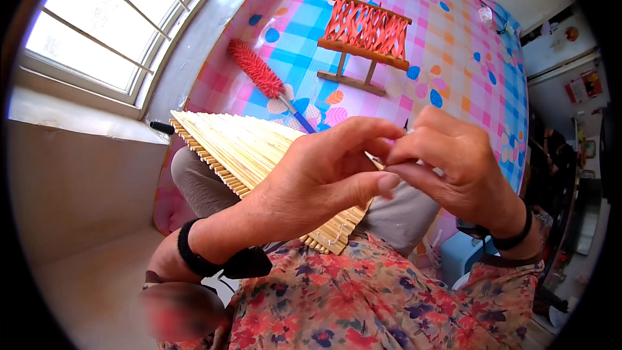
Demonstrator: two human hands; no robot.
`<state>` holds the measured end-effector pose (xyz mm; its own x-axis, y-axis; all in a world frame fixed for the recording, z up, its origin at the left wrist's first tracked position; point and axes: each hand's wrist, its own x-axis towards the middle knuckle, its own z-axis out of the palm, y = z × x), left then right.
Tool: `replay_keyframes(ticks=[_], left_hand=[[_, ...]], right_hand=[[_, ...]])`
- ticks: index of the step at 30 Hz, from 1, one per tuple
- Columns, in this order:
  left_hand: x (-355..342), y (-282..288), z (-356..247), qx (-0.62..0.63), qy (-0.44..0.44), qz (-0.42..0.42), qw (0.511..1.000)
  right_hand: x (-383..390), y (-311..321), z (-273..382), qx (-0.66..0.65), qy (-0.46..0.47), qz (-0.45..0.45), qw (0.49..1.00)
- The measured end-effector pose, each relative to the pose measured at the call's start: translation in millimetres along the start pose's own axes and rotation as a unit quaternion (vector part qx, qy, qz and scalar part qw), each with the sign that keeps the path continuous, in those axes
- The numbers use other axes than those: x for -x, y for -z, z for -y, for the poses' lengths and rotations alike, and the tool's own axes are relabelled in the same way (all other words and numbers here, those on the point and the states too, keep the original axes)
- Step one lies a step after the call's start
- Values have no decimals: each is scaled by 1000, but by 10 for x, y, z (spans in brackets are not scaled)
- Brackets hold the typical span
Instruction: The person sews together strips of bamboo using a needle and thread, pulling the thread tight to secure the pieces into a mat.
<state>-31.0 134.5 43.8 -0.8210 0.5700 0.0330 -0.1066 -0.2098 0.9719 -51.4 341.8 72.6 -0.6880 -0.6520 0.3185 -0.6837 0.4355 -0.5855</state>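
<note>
A mat of pale, thin sticks (240,149) lies across my lap and grey-trousered legs, with white thread at its lower right end. My left hand (321,178) is raised over the mat, fingers curled, thumb tip beside my right hand. My right hand (453,168) meets it, thumb and fingers pinched together. A small pale bit shows between the fingertips, too hidden to name; I cannot make out which hand grips it.
A checked, flowered bed cover (447,45) spreads ahead, carrying a red fluffy duster (253,65) with a blue handle and a wooden stand (366,29) laced with red strips. A barred window (97,19) is at left. A blue box (463,259) sits at lower right.
</note>
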Motion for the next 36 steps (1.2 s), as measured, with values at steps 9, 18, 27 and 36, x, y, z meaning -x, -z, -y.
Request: replay_keyframes(ticks=[9, 18, 27, 36], left_hand=[[134, 138, 125, -28, 49, -83, 995], [239, 187, 293, 72, 37, -192, 978], [518, 446, 436, -433, -22, -123, 893], [1178, 492, 538, -616, 34, 7, 787]], right_hand=[[-60, -341, -110, -213, -120, -4, 970], [85, -887, -169, -666, -234, -79, 704], [60, -1136, -412, -576, -256, -79, 772], [370, -1589, -418, -336, -27, 92, 937]])
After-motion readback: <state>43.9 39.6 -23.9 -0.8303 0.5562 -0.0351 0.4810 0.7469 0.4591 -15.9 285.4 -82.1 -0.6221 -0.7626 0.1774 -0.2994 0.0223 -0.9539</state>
